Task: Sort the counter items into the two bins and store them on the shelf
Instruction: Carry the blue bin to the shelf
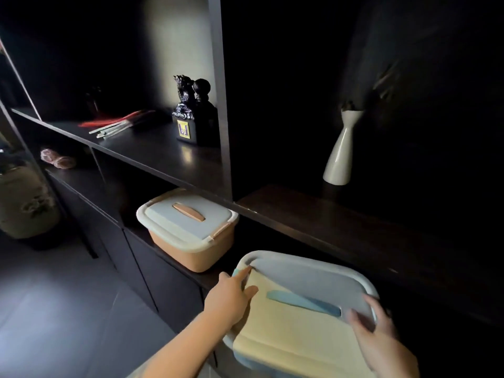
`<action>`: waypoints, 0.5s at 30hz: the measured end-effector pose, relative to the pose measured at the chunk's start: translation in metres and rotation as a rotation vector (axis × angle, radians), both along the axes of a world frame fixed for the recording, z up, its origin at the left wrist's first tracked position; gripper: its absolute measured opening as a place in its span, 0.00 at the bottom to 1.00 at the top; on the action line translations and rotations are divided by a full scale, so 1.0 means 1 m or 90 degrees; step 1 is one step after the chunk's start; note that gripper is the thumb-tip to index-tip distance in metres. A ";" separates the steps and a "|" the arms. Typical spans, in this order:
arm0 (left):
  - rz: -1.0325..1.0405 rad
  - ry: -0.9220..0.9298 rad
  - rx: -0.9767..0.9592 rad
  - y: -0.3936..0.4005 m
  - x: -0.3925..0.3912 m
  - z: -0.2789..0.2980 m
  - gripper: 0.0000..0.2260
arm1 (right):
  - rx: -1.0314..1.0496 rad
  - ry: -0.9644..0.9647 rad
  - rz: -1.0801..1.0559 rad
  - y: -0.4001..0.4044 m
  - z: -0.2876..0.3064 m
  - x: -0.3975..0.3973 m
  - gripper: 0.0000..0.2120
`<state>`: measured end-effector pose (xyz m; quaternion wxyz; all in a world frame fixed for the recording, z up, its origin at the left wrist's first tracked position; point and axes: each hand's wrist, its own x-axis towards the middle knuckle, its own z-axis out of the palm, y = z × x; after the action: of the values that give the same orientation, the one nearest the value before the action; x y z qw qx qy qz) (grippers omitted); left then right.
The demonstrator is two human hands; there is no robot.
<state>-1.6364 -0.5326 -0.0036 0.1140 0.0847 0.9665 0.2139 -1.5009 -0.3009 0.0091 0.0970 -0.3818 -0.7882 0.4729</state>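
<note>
A lidded bin with an orange body and orange handle (pixel 188 229) sits in the low shelf opening, partly under the board above. A second lidded bin with a blue handle (pixel 302 309) lies half in that opening to its right, its near end sticking out toward me. My left hand (pixel 234 293) presses on the lid's left edge with straight fingers. My right hand (pixel 373 336) lies on the lid's right side, fingers spread over the rim.
The dark shelf (pixel 163 156) above holds a black statue (pixel 195 113) and red and pale sticks (pixel 117 124). A white vase (pixel 341 154) stands on the right board. A pale jar (pixel 24 203) sits on the floor at left.
</note>
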 end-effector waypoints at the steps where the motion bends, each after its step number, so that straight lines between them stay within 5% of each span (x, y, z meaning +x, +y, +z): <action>1: -0.004 0.006 0.002 0.002 -0.008 -0.001 0.23 | -0.002 0.002 -0.011 -0.002 -0.003 -0.006 0.23; 10: -0.081 0.195 -0.048 0.006 -0.072 -0.009 0.19 | 0.121 -0.046 -0.080 -0.008 -0.018 -0.070 0.23; 15: -0.217 0.316 0.102 -0.008 -0.045 -0.025 0.16 | 0.311 -0.128 -0.078 -0.019 -0.001 -0.073 0.17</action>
<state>-1.6810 -0.5402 -0.0282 -0.0983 0.3037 0.9168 0.2399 -1.5740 -0.3204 0.0080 0.1363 -0.4392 -0.8599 0.2217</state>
